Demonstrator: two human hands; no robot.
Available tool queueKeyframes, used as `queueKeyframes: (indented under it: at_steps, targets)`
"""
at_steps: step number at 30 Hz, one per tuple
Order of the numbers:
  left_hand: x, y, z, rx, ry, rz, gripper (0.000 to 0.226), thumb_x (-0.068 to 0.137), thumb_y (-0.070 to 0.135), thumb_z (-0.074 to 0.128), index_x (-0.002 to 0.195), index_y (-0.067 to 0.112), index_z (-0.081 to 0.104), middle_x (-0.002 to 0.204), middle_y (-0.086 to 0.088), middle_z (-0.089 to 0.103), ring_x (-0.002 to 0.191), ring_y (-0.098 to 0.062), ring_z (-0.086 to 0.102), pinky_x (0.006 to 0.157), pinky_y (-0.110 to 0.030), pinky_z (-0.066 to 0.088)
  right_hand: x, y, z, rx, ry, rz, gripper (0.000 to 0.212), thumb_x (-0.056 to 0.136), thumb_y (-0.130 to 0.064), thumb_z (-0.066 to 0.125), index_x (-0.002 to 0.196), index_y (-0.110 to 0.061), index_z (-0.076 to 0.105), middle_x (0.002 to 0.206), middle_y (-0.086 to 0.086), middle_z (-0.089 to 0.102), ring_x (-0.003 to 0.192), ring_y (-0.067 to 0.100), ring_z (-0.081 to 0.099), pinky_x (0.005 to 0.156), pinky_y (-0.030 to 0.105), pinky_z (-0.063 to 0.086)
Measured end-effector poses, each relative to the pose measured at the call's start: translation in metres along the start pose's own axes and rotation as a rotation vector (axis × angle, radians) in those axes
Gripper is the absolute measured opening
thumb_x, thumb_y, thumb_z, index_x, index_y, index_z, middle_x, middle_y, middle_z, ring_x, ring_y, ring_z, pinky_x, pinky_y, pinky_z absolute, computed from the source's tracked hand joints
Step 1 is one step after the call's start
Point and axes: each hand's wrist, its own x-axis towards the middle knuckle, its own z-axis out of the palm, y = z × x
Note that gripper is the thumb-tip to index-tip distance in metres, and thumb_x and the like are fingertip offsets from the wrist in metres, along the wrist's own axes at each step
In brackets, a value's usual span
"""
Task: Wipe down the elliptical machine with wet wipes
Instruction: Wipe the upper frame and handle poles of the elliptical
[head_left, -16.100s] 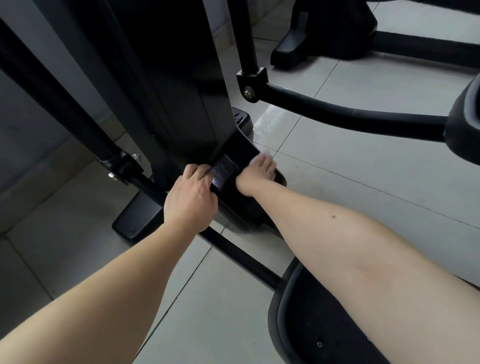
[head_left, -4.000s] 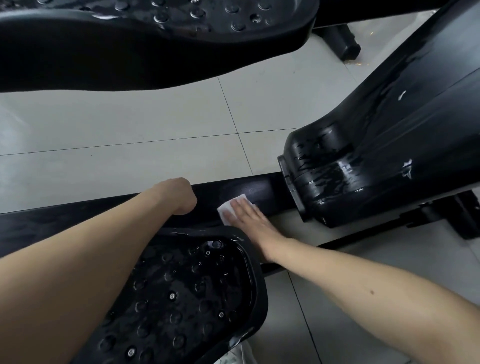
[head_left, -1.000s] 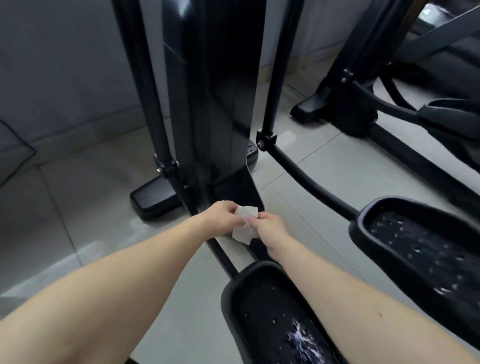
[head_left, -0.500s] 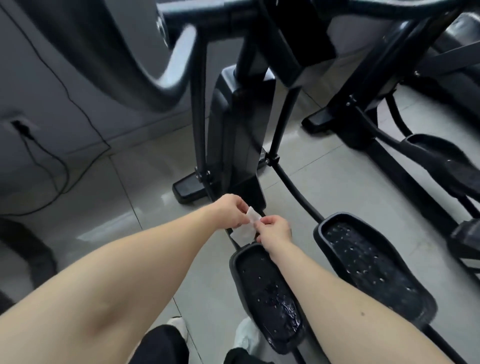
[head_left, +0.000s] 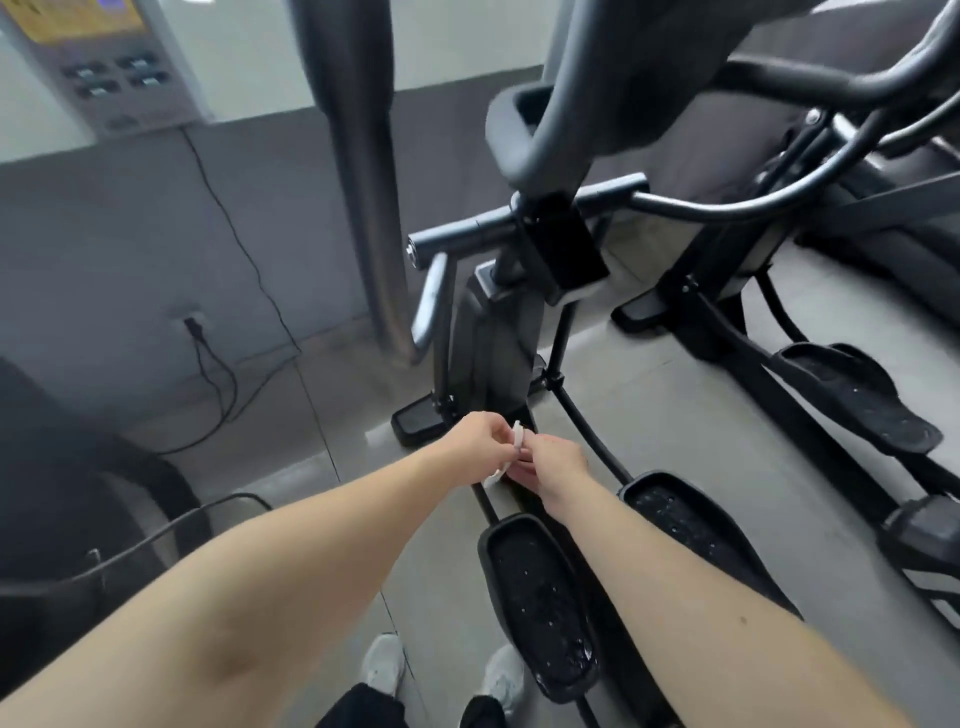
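The black elliptical machine (head_left: 493, 338) stands in front of me, with its upright column in the middle and handlebars above. Its two wet foot pedals lie below: the left pedal (head_left: 540, 597) and the right pedal (head_left: 691, 525). A small white wet wipe (head_left: 511, 449) hangs between my hands in the air above the machine's base. My left hand (head_left: 480, 441) pinches its upper edge. My right hand (head_left: 553, 465) grips it from the right, fingers curled. Most of the wipe is hidden between the fingers.
A second elliptical (head_left: 779, 322) stands to the right with its own pedal (head_left: 857, 395). Cables (head_left: 218, 374) run from a wall socket down to the tiled floor at left. A dark machine part (head_left: 62, 519) fills the lower left. My white shoes (head_left: 384, 665) are beside the left pedal.
The view has risen and pulled back, so the handlebars and console area now show. Both hands stay on the wipe, held closer together with the wipe more bunched.
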Motion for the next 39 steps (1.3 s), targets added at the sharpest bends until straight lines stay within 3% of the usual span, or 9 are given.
queueKeyframes:
  at_steps: [4, 10, 13, 17, 23, 27, 32, 35, 39]
  targets:
    - [-0.029, 0.025, -0.018, 0.052, 0.072, 0.063, 0.007, 0.085, 0.019, 0.068, 0.080, 0.021, 0.064, 0.079, 0.003, 0.067, 0.068, -0.012, 0.059, 0.064, -0.030, 0.052, -0.026, -0.025, -0.007, 0.094, -0.128, 0.015, 0.029, 0.091, -0.027, 0.074, 0.104, -0.001, 0.078, 0.114, 0.024, 0.073, 0.104, 0.036, 0.073, 0.080, 0.038, 0.064]
    - [-0.058, 0.053, -0.043, 0.038, 0.210, 0.160, 0.017, 0.083, 0.017, 0.073, 0.074, 0.026, 0.063, 0.079, 0.002, 0.069, 0.073, -0.011, 0.061, 0.073, -0.033, 0.054, -0.065, -0.065, -0.011, 0.069, -0.364, 0.021, 0.031, 0.103, -0.028, 0.061, 0.110, -0.001, 0.075, 0.100, 0.021, 0.076, 0.092, 0.031, 0.074, 0.089, 0.040, 0.061]
    - [-0.071, 0.061, -0.048, 0.028, 0.260, 0.192, 0.018, 0.083, 0.013, 0.074, 0.073, 0.024, 0.063, 0.077, 0.003, 0.067, 0.070, -0.010, 0.060, 0.067, -0.028, 0.052, -0.080, -0.078, -0.008, 0.058, -0.407, -0.021, 0.025, 0.103, -0.017, 0.061, 0.112, 0.002, 0.073, 0.106, 0.021, 0.076, 0.091, 0.030, 0.075, 0.080, 0.036, 0.063]
    - [-0.087, 0.074, -0.058, 0.004, 0.313, 0.249, 0.011, 0.082, 0.019, 0.074, 0.079, 0.029, 0.072, 0.081, 0.006, 0.070, 0.071, -0.006, 0.062, 0.066, -0.024, 0.052, -0.096, -0.093, -0.004, 0.073, -0.366, -0.133, 0.029, 0.095, -0.001, 0.067, 0.122, 0.008, 0.063, 0.099, 0.021, 0.076, 0.085, 0.028, 0.075, 0.069, 0.032, 0.063]
    - [-0.111, 0.105, -0.080, -0.116, 0.318, 0.343, 0.014, 0.089, 0.019, 0.066, 0.093, 0.031, 0.074, 0.072, 0.012, 0.067, 0.050, 0.004, 0.053, 0.050, -0.013, 0.039, -0.124, -0.122, -0.007, 0.218, -0.298, -0.265, 0.024, 0.099, -0.002, 0.062, 0.121, 0.007, 0.062, 0.097, 0.019, 0.077, 0.084, 0.027, 0.076, 0.071, 0.034, 0.062]
    - [-0.122, 0.112, -0.093, -0.111, 0.331, 0.421, 0.018, 0.092, 0.020, 0.064, 0.102, 0.030, 0.073, 0.083, 0.011, 0.065, 0.059, 0.001, 0.055, 0.053, -0.011, 0.039, -0.147, -0.137, -0.007, 0.274, -0.250, -0.359, 0.016, 0.103, -0.004, 0.056, 0.116, 0.004, 0.062, 0.098, 0.020, 0.077, 0.084, 0.028, 0.076, 0.072, 0.035, 0.062]
    - [-0.140, 0.131, -0.106, -0.137, 0.402, 0.512, 0.024, 0.094, 0.022, 0.064, 0.115, 0.034, 0.068, 0.099, 0.012, 0.069, 0.086, -0.003, 0.067, 0.070, -0.014, 0.051, -0.176, -0.164, -0.009, 0.382, -0.167, -0.487, 0.019, 0.103, -0.002, 0.054, 0.120, 0.004, 0.060, 0.103, 0.022, 0.076, 0.097, 0.033, 0.075, 0.080, 0.040, 0.062]
    - [-0.154, 0.155, -0.116, -0.213, 0.509, 0.560, 0.026, 0.094, 0.022, 0.065, 0.116, 0.036, 0.068, 0.095, 0.013, 0.068, 0.082, -0.002, 0.066, 0.069, -0.017, 0.049, -0.204, -0.206, -0.012, 0.412, -0.068, -0.667, 0.011, 0.101, -0.002, 0.056, 0.107, -0.003, 0.065, 0.094, 0.015, 0.074, 0.087, 0.024, 0.073, 0.085, 0.040, 0.060]
    - [-0.175, 0.195, -0.131, -0.265, 0.664, 0.663, 0.024, 0.095, 0.020, 0.063, 0.113, 0.035, 0.068, 0.102, 0.017, 0.066, 0.084, 0.006, 0.063, 0.075, -0.015, 0.051, -0.258, -0.271, -0.015, 0.363, 0.065, -1.012, 0.012, 0.098, -0.011, 0.065, 0.087, -0.013, 0.069, 0.071, -0.006, 0.071, 0.066, 0.004, 0.068, 0.071, 0.021, 0.055]
